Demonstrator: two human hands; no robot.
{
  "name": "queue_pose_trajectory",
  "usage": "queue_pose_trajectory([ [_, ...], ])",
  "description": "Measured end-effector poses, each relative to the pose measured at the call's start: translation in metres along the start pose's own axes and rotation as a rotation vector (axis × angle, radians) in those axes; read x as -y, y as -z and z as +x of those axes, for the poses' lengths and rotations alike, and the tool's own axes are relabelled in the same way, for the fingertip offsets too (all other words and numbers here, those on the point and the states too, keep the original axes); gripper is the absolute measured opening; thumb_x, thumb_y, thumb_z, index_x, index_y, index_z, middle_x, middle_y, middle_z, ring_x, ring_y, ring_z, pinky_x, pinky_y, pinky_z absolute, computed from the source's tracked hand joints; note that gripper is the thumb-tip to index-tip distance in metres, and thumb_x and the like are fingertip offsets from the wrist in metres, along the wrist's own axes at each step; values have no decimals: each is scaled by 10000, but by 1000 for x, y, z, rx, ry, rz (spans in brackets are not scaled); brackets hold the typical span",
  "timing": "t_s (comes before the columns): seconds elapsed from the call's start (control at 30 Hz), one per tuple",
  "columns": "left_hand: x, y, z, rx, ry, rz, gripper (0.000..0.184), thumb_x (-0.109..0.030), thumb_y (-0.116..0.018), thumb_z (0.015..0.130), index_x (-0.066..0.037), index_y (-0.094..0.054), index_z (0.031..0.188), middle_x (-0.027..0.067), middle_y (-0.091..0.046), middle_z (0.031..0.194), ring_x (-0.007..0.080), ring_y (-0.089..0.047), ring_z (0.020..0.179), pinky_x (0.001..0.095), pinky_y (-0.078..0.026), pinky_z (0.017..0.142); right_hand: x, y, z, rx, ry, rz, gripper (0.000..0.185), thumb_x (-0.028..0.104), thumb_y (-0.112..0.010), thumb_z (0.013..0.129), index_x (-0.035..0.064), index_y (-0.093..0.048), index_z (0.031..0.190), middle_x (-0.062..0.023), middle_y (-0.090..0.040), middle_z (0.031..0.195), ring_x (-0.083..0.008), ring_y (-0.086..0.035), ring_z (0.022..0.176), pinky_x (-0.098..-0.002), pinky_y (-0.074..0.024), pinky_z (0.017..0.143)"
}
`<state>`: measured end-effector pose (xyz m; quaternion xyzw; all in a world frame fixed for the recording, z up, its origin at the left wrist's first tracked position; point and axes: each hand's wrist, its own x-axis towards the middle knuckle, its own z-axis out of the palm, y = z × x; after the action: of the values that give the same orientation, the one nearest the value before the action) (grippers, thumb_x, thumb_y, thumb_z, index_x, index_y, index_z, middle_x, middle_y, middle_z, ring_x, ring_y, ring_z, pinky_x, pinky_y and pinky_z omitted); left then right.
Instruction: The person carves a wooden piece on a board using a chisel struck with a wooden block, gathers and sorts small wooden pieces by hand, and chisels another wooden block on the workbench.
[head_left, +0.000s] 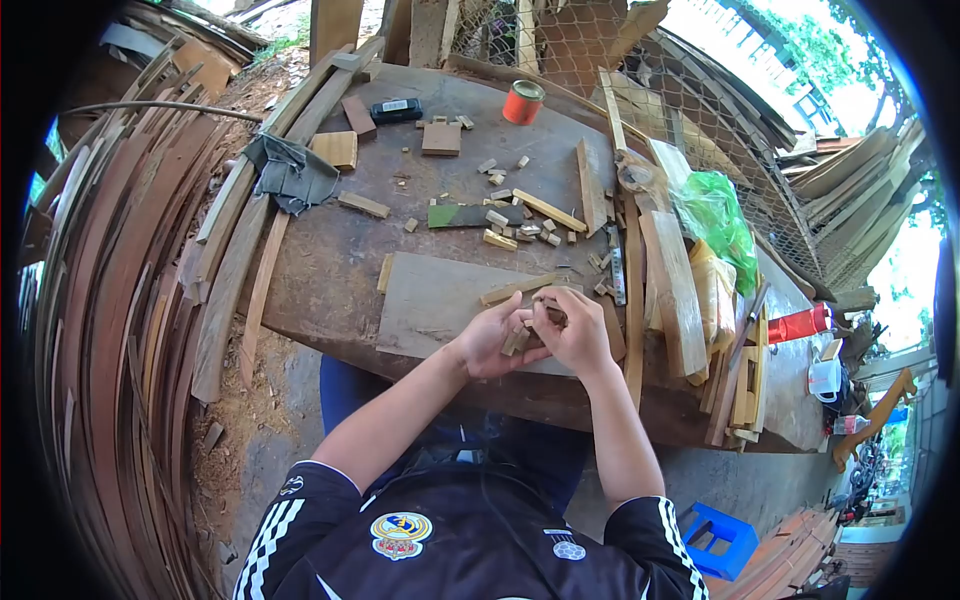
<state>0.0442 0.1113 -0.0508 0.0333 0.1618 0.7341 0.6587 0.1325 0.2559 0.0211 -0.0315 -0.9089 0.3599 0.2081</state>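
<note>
My left hand (492,338) is palm up over the near edge of a flat grey board (420,290), cradling a small wooden piece (517,338) with its fingers curled round it. Touching that piece from the right, my right hand (578,328) has thumb and fingers pinched together; what lies between its fingertips is too small to name. Just beyond both hands, a thin wooden strip (515,290) rests on the board. Farther back lie small wood blocks (500,240), a long light stick (549,211) and a dark strip with a green end (472,215).
An orange-red can (523,103), a black object (396,110) and brown blocks (440,139) are at the back. A grey cloth (292,172) hangs on planks at left. Upright boards (672,300) and a green bag (720,225) line the right. A blue stool (718,541) stands below.
</note>
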Motion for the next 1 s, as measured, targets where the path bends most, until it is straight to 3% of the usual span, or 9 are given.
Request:
queue_pose_trajectory([
  [0.1, 1, 23, 7, 316, 33, -147, 595, -542, -283, 1122, -70, -596, 1305, 80, -693, 1188, 233, -696, 1128, 386, -583, 981, 4, -4, -2, 34, 162, -45, 188, 146, -725, 864, 34, -688, 1011, -132, -678, 876, -343, -683, 822, -421, -560, 734],
  [0.23, 1, 23, 6, 170, 16, -9, 605, -571, -268, 1117, -117, -592, 1352, 64, -672, 1260, 183, -657, 1143, 384, -551, 980, 9, -10, 1, -5, 355, -98, 160, 106, -711, 826, 41, -687, 970, -120, -636, 879, -315, -643, 806, -404, -541, 723],
  [0.4, -2, 14, 1, 46, 44, -117, 507, -491, -369, 1119, -71, -605, 1279, 111, -687, 1191, 247, -710, 1109, 412, -622, 947, 11, -12, -1, -172, 382, -107, 111, 119, -707, 882, 31, -718, 949, -124, -629, 906, -295, -636, 806, -393, -538, 718],
  [0.5, -5, 17, 0, 243, 15, -238, 539, -471, -325, 1128, -41, -574, 1339, 141, -660, 1262, 260, -667, 1183, 407, -579, 1027, 2, -12, -8, -304, 182, 58, 70, 93, -691, 916, 34, -727, 927, -112, -640, 929, -268, -638, 815, -366, -527, 713],
  [0.63, -19, -46, -34, -180, -87, -223, 468, -368, -370, 1124, 14, -578, 1295, 216, -655, 1245, 348, -666, 1181, 480, -584, 1039, 2, 0, -7, -478, 27, 119, 75, 47, -671, 937, -5, -724, 932, -117, -672, 901, -228, -666, 797, -340, -538, 718],
  [0.77, -51, -31, -73, -283, -218, -284, 375, -260, -402, 1105, 32, -599, 1234, 226, -666, 1177, 379, -679, 1136, 478, -640, 939, -5, -13, -16, -219, -50, 75, 95, 5, -680, 915, 23, -733, 992, -122, -696, 921, -240, -686, 798, -338, -548, 731],
  [0.8, -59, -24, -79, -303, -261, -302, 357, -235, -400, 1101, 34, -604, 1217, 220, -675, 1145, 373, -685, 1120, 467, -652, 915, 0, -19, -21, -142, -140, 106, 130, 12, -703, 893, 46, -742, 1011, -112, -699, 976, -270, -685, 882, -368, -553, 800],
  [0.9, -75, 11, -86, -298, -341, -368, 304, -193, -417, 1077, 18, -622, 1154, 188, -674, 1093, 339, -694, 1073, 391, -678, 811, -2, -33, -23, -91, 77, -168, 147, 45, -731, 871, 56, -751, 1017, -86, -687, 1006, -289, -662, 971, -401, -544, 867],
  [1.0, -83, 16, -98, -285, -371, -371, 284, -241, -457, 1065, -19, -633, 1081, 151, -667, 1041, 285, -692, 987, 325, -666, 715, 2, -35, -21, -23, 88, -278, 140, 125, -745, 882, 97, -766, 1017, -41, -663, 1058, -267, -610, 1072, -419, -497, 930],
])
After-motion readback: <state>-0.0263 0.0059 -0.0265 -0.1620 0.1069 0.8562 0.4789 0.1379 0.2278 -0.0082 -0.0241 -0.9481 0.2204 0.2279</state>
